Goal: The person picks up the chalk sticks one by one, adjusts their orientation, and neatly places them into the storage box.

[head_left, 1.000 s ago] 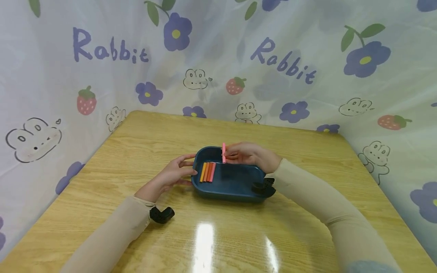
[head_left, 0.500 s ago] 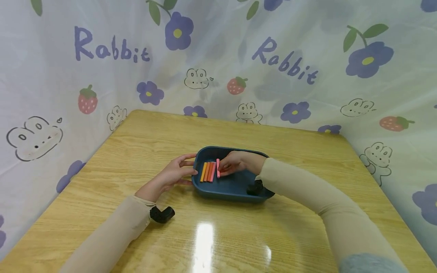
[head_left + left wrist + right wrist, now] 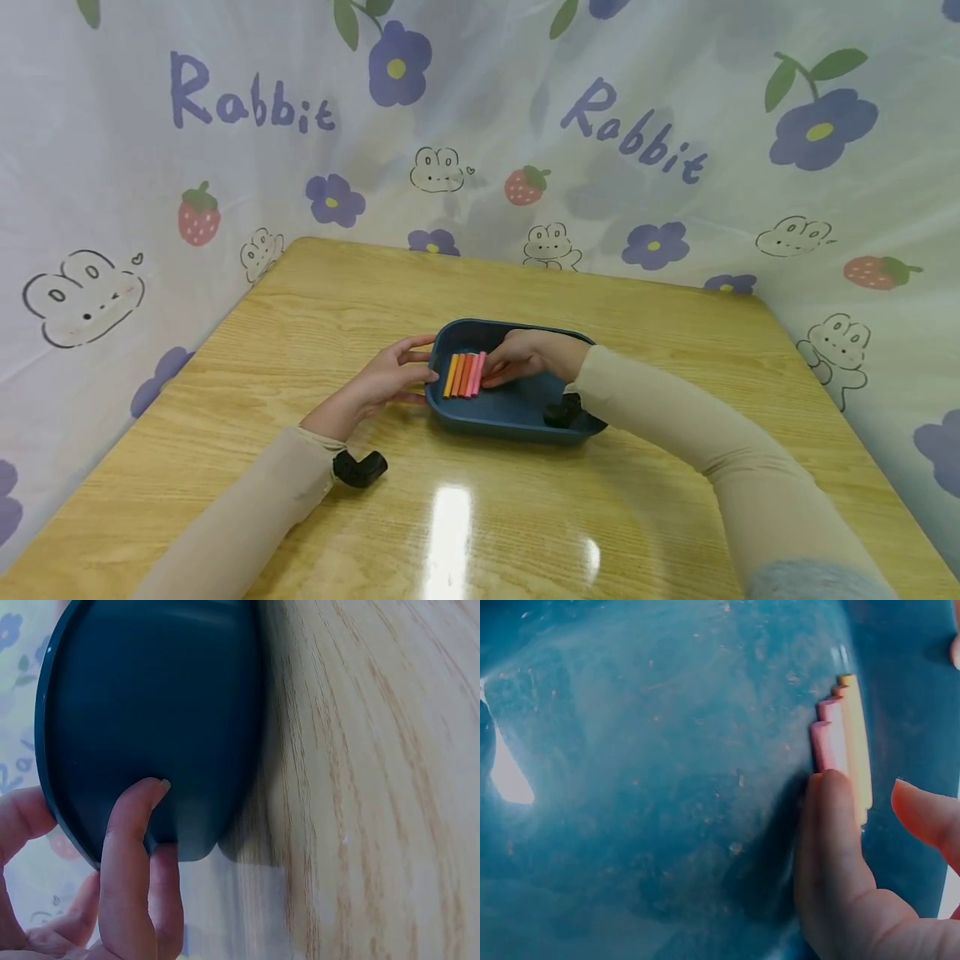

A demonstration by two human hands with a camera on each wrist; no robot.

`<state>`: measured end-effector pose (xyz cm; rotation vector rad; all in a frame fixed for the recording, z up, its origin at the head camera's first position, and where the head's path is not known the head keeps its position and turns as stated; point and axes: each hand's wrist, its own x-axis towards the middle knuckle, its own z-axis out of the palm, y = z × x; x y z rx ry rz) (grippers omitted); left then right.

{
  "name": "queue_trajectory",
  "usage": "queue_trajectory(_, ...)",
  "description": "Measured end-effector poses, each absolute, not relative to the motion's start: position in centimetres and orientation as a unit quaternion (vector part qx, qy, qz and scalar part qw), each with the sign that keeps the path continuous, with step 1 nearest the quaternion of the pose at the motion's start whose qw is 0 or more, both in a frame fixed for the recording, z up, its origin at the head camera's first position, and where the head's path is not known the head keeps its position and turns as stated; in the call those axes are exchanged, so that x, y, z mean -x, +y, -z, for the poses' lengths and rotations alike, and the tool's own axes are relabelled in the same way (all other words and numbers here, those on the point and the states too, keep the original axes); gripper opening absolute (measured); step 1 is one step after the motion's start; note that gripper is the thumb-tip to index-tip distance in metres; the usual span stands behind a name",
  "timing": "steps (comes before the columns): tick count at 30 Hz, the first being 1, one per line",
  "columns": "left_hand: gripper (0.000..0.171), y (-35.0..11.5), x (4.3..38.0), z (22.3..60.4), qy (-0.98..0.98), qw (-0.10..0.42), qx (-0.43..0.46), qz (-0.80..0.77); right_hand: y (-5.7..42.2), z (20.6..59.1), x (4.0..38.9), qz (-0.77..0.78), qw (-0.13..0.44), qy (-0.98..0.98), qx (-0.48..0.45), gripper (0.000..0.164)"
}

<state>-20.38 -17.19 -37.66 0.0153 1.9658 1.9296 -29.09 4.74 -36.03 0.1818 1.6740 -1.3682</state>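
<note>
A dark blue tray (image 3: 517, 407) with rounded ends stands on the wooden table. At its left end lies a side-by-side row of several chalk sticks, from a yellow stick (image 3: 858, 742) through orange and red to a pink stick (image 3: 823, 744) on the right. My right hand (image 3: 531, 353) reaches inside the tray, two extended fingertips against the outermost pink stick; in the right wrist view the thumb (image 3: 924, 811) stands apart, across the row. My left hand (image 3: 127, 877) holds the tray's left end from outside, its fingers spread around the curved wall and rim.
Black wrist cameras sit on both arms; the right camera (image 3: 564, 410) hangs over the tray's near side. Wooden table (image 3: 330, 292) surrounds the tray. Behind and to the sides hangs a white cloth (image 3: 480, 100) printed with rabbits, flowers and strawberries.
My right hand has lowered the pink stick from above the tray's far rim and set it against the right side of the row. The left hand keeps its hold on the tray.
</note>
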Motion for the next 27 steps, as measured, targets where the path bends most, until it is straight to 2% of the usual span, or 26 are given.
queue_trajectory(10,0.064,-17.1,20.5,37.4,0.698,0.193,-0.006,-0.689,6.8,33.8,28.7,0.597,0.489,0.636,0.02,0.051)
queue_trajectory(18,0.065,-17.2,20.6,37.6,0.698,0.194,-0.009,-0.689,7.9,32.3,27.5,0.613,0.466,0.633,0.077,0.053)
queue_trajectory(27,0.063,-17.1,20.5,37.7,0.697,0.192,-0.013,-0.69,9.8,31.8,26.1,0.646,0.425,0.627,0.093,0.053)
